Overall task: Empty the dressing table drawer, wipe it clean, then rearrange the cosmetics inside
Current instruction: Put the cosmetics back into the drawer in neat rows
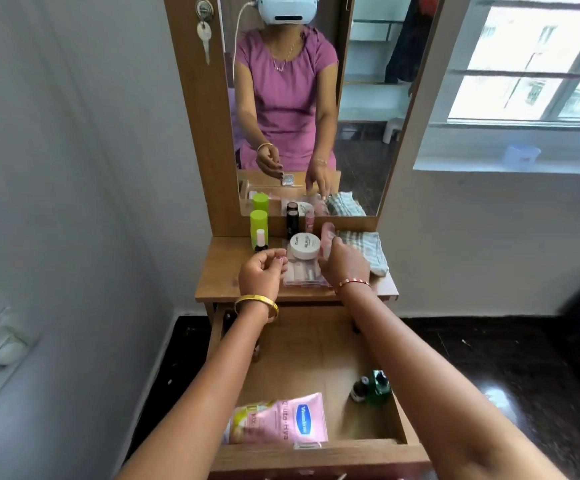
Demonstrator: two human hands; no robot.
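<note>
My left hand (262,271) has fingers curled, tips pinching something tiny and pinkish, too small to name, held just above the tabletop (219,271). My right hand (345,261) reaches over the clear case (304,277), fingers bent round a pink tube (326,237) beside the white jar (304,245); grasp looks real but the tube is blurred. The jar sits on the case. A green bottle (258,221), a nail polish (261,239) and a dark lipstick (292,221) stand at the mirror foot, with the checked cloth (364,251) to the right.

Drawer (316,348) is pulled out and mostly bare: a pink pouch (281,420) at the front, two small bottles (368,388) in the right corner. I judge this as rearranging begun, since the cloth is set aside, though it could be late emptying, can't tell. Most cosmetics still sit up top, so the bulk of the moving is left
</note>
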